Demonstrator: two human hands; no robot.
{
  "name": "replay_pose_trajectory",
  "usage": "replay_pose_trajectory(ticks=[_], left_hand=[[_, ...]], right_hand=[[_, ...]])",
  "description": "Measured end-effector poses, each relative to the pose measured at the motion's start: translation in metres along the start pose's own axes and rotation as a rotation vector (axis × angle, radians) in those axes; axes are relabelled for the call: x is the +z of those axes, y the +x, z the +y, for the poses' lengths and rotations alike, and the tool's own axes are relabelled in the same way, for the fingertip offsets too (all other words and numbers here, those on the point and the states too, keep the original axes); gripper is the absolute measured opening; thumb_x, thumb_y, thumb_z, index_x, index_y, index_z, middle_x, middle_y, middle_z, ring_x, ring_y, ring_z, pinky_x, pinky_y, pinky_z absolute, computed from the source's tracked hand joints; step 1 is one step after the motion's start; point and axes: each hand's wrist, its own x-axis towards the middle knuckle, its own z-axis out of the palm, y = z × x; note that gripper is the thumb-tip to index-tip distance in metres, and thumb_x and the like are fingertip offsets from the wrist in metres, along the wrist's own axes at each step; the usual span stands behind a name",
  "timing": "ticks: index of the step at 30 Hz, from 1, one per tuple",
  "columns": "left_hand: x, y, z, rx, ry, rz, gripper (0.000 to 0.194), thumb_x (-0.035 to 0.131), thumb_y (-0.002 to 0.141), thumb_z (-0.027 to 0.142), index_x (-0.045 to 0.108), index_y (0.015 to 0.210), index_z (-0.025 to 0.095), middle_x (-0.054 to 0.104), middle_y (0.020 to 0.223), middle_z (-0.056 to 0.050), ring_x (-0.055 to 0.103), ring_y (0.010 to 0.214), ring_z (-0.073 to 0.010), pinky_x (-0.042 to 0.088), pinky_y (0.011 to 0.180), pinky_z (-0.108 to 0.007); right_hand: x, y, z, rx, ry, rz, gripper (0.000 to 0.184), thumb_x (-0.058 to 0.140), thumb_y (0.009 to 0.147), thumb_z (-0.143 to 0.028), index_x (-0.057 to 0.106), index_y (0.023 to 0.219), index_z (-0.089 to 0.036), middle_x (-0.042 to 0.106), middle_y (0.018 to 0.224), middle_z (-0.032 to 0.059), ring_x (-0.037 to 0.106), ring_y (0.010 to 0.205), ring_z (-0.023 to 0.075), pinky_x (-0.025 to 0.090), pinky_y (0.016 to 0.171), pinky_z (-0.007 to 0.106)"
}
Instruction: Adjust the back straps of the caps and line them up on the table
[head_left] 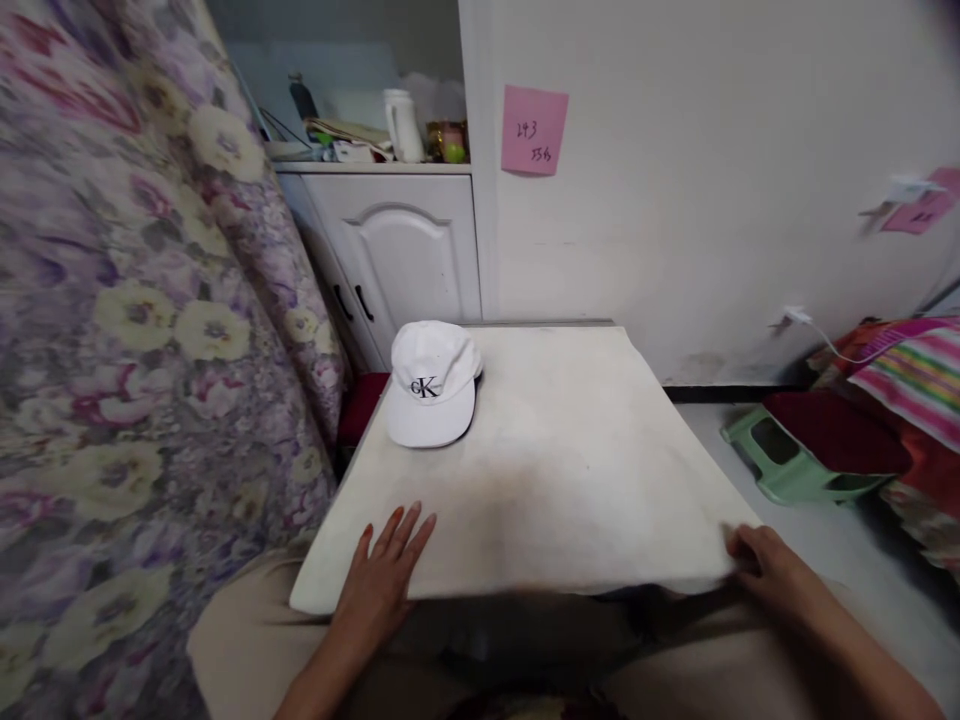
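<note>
My left hand (382, 572) lies flat on the near left part of a white table cover (570, 440), palm down with its fingers spread. Nothing is in it. At the near right corner, my right hand (763, 560) has its fingers bent round the edge of the cover, gripping it there; its fingertips are partly hidden. A white baseball cap (433, 385) with black "CK" lettering rests on the far left of the table, its brim toward me. Both hands are apart from the cap.
A floral curtain (150, 380) hangs close along the left. Behind the table stand a white cabinet (409, 250) and a wall with a pink note (534, 130). A green stool (772, 455) with a dark red top is at right, beside striped bedding (919, 375).
</note>
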Motion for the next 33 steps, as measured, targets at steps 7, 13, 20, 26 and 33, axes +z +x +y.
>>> replay_pose_trajectory(ticks=[7, 13, 20, 26, 33], left_hand=[[0.001, -0.002, -0.005, 0.029, -0.201, 0.005, 0.08, 0.066, 0.081, 0.052, 0.038, 0.152, 0.026, 0.029, 0.16, -0.014, 0.031, 0.146, -0.0373, 0.032, 0.113, -0.059], [-0.006, 0.045, 0.06, 0.299, -0.284, 0.198, 0.076, 0.05, 0.091, 0.062, 0.033, 0.154, 0.022, 0.031, 0.16, -0.016, 0.028, 0.148, -0.0351, 0.035, 0.113, -0.054], [-0.01, 0.092, 0.098, 0.268, -0.268, 0.184, 0.068, 0.041, 0.096, 0.059, 0.041, 0.15, 0.018, 0.036, 0.158, -0.017, 0.031, 0.146, -0.0344, 0.034, 0.113, -0.055], [-0.008, 0.093, 0.095, 0.251, -0.203, 0.121, 0.066, 0.041, 0.095, 0.061, 0.04, 0.15, 0.024, 0.035, 0.159, -0.012, 0.034, 0.146, -0.0318, 0.031, 0.115, -0.054], [-0.007, 0.091, 0.093, 0.263, -0.194, 0.162, 0.064, 0.045, 0.095, 0.058, 0.039, 0.15, 0.027, 0.037, 0.158, -0.01, 0.036, 0.145, -0.0309, 0.034, 0.114, -0.054]], right_hand=[[0.012, 0.011, -0.084, -0.215, 0.229, 0.064, 0.017, 0.052, 0.082, -0.032, 0.061, 0.092, -0.022, 0.065, 0.084, 0.0067, 0.062, 0.074, 0.0236, 0.05, 0.071, 0.035], [0.041, 0.029, -0.184, -0.372, 0.382, 0.085, 0.016, 0.051, 0.091, -0.031, 0.06, 0.098, -0.02, 0.065, 0.079, 0.0039, 0.062, 0.07, 0.0207, 0.049, 0.068, 0.032], [0.072, 0.036, -0.218, -0.381, 0.392, 0.111, 0.014, 0.052, 0.093, -0.028, 0.061, 0.102, -0.021, 0.067, 0.077, 0.0012, 0.065, 0.069, 0.0195, 0.049, 0.067, 0.03], [0.076, 0.035, -0.217, -0.366, 0.353, 0.098, 0.012, 0.052, 0.091, -0.023, 0.062, 0.097, -0.02, 0.068, 0.078, 0.0009, 0.067, 0.071, 0.0188, 0.047, 0.068, 0.028], [0.079, 0.035, -0.215, -0.368, 0.381, 0.097, 0.01, 0.052, 0.091, -0.023, 0.061, 0.097, -0.021, 0.068, 0.078, 0.0005, 0.066, 0.071, 0.0182, 0.045, 0.067, 0.027]])
